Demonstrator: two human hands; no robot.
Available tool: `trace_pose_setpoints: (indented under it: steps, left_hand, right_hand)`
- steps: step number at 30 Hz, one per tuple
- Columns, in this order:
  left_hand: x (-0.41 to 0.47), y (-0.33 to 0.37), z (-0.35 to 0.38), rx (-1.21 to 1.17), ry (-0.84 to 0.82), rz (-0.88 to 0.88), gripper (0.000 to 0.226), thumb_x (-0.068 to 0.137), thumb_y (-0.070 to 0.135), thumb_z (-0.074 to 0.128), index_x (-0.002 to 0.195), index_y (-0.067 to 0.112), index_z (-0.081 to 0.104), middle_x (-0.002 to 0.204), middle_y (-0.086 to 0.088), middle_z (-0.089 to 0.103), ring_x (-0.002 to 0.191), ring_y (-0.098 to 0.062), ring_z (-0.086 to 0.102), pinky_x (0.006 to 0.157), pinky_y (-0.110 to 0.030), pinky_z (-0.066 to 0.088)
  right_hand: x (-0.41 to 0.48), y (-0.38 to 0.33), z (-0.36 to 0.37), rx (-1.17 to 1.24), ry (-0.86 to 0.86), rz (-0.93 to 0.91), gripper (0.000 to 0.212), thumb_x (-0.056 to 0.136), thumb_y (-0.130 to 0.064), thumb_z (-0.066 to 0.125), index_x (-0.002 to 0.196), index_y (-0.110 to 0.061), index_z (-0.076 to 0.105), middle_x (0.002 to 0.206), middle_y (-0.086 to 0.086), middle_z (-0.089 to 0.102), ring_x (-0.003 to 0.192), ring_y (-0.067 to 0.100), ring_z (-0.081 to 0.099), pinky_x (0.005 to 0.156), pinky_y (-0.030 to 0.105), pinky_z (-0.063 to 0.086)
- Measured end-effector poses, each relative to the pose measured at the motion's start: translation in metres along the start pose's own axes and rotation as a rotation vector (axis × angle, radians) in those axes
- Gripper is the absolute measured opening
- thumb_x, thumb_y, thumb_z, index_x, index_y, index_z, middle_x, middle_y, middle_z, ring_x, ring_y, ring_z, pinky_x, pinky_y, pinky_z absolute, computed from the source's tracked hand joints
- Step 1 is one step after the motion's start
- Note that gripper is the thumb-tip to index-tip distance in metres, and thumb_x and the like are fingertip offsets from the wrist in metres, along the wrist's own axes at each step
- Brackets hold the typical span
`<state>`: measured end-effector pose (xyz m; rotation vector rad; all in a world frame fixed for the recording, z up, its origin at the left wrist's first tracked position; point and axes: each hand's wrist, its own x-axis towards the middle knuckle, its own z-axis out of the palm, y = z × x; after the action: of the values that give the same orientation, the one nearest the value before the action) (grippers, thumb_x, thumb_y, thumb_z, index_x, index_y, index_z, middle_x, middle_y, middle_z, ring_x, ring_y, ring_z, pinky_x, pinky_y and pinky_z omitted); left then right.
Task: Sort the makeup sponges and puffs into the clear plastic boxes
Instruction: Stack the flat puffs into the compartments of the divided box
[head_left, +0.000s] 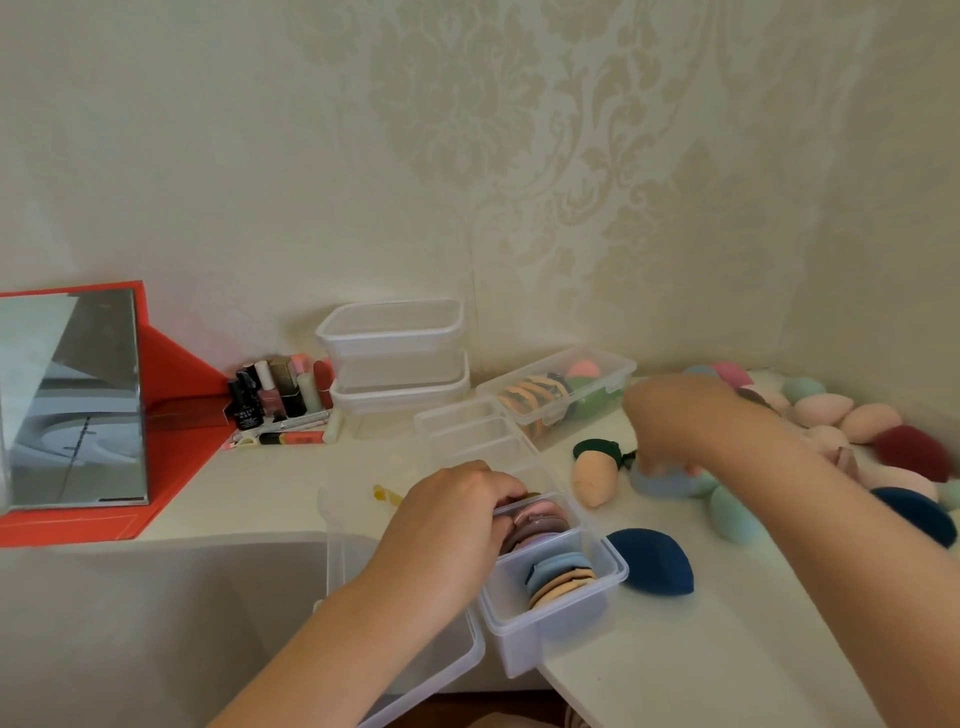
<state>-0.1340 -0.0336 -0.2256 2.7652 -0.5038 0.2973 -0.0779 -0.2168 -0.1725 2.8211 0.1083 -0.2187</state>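
Plainly the sorting is in mid-course. The left hand (457, 519) has its fingers curled down into the middle compartment of the divided clear box (524, 649) and closed on the pink puffs (540, 519) that stand on edge there. The right hand (670, 421) reaches down to the white table (727, 649) and pinches a pale blue piece (660, 483) with its fingertips; whether this is a flat puff or a sponge I cannot tell.

I judge the step to be settling one batch while fetching the next. If the piece is a puff, the next move calls for carrying it to the near compartment, where the blue and peach puffs (563, 577) already stand. It would have to go in edge-on, since the slot is narrow.

The box is thin, stiff, see-through plastic with a rolled rim. The puffs are flat, round, soft discs and should squash easily. The loose sponges are matte foam teardrops that are likely to roll:
- a navy sponge (654, 561) lies just beside the box;
- a peach sponge (595, 475) with a dark green cap lies near the right hand;
- a heap of sponges (852, 415) in pink, mint and maroon lies further right.

A second clear box (623, 371) behind holds orange puffs with green and pink sponges.
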Motion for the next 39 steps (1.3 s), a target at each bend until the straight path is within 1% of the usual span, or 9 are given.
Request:
trace_pose_setpoints:
  steps: [5,9,13,19,24,29,32,36,39]
  left_hand:
    - [0.0,0.001,0.002,0.003,0.023,-0.012,0.023,0.093,0.022,0.051,0.108,0.028,0.067,0.102,0.003,0.063,0.093,-0.014,0.057,0.082,-0.031,0.047]
    - [0.001,0.0,0.002,0.018,0.013,-0.027,0.022,0.091,0.02,0.052,0.104,0.026,0.069,0.1,0.002,0.063,0.091,-0.015,0.057,0.08,-0.031,0.046]
    - [0.002,0.002,0.001,0.03,0.018,-0.025,0.025,0.091,0.02,0.053,0.109,0.029,0.068,0.107,0.004,0.065,0.097,-0.013,0.057,0.083,-0.027,0.046]
    - [0.002,0.001,0.001,0.013,0.007,-0.029,0.032,0.093,0.025,0.054,0.121,0.036,0.061,0.116,0.008,0.067,0.104,-0.012,0.06,0.087,-0.024,0.046]
    - [0.0,-0.002,0.001,-0.043,0.013,-0.008,0.032,0.092,0.026,0.056,0.12,0.039,0.062,0.113,0.01,0.068,0.102,-0.009,0.061,0.085,-0.021,0.046]
    - [0.001,-0.002,0.004,-0.065,0.027,0.025,0.028,0.091,0.022,0.057,0.115,0.035,0.066,0.109,0.011,0.07,0.101,-0.006,0.061,0.083,-0.017,0.044]
    - [0.001,-0.004,0.007,-0.12,0.063,0.006,0.026,0.089,0.018,0.061,0.111,0.029,0.069,0.105,0.01,0.071,0.098,-0.004,0.063,0.082,-0.012,0.045]
    - [0.001,-0.005,0.011,-0.143,0.104,0.005,0.025,0.087,0.015,0.064,0.109,0.026,0.069,0.102,0.011,0.071,0.094,-0.001,0.063,0.075,-0.001,0.041]
    - [0.001,-0.005,0.012,-0.16,0.103,0.012,0.023,0.086,0.014,0.065,0.105,0.025,0.071,0.098,0.011,0.072,0.091,0.0,0.064,0.073,0.002,0.041]
  right_hand:
    - [-0.021,0.013,-0.027,0.364,0.337,-0.198,0.01,0.077,-0.016,0.06,0.069,-0.01,0.058,0.063,0.006,0.062,0.065,0.021,0.058,0.056,0.026,0.041]
    - [-0.029,-0.008,-0.028,0.698,0.264,-0.489,0.005,0.08,-0.014,0.061,0.08,-0.018,0.064,0.07,-0.002,0.071,0.058,0.003,0.064,0.056,0.017,0.048]
    - [-0.015,-0.024,-0.016,0.647,0.28,-0.514,0.004,0.08,-0.014,0.06,0.08,-0.017,0.062,0.069,-0.003,0.07,0.057,0.002,0.059,0.052,0.015,0.04]
    - [-0.006,-0.025,-0.008,0.652,0.186,-0.537,0.013,0.079,-0.026,0.072,0.088,-0.02,0.066,0.08,-0.002,0.071,0.071,0.008,0.064,0.064,0.022,0.048]
    - [-0.002,-0.03,-0.005,0.634,0.255,-0.561,0.007,0.081,-0.018,0.071,0.084,-0.012,0.072,0.065,0.0,0.065,0.055,0.007,0.057,0.055,0.018,0.043]
    - [0.007,-0.048,0.006,0.348,0.405,-0.656,0.019,0.081,-0.021,0.064,0.093,-0.015,0.077,0.087,0.01,0.068,0.085,0.024,0.059,0.076,0.037,0.045]
    - [0.005,-0.047,0.006,0.263,0.397,-0.661,0.019,0.084,-0.019,0.059,0.091,-0.017,0.076,0.086,0.007,0.068,0.079,0.021,0.054,0.067,0.027,0.034]
    - [0.0,-0.044,0.007,0.305,0.283,-0.659,0.022,0.086,-0.01,0.049,0.078,-0.007,0.07,0.073,0.011,0.065,0.069,0.025,0.056,0.066,0.04,0.049]
    - [-0.003,-0.046,0.005,0.268,0.296,-0.625,0.022,0.088,-0.011,0.05,0.083,-0.011,0.072,0.068,0.004,0.055,0.065,0.022,0.051,0.051,0.027,0.038]
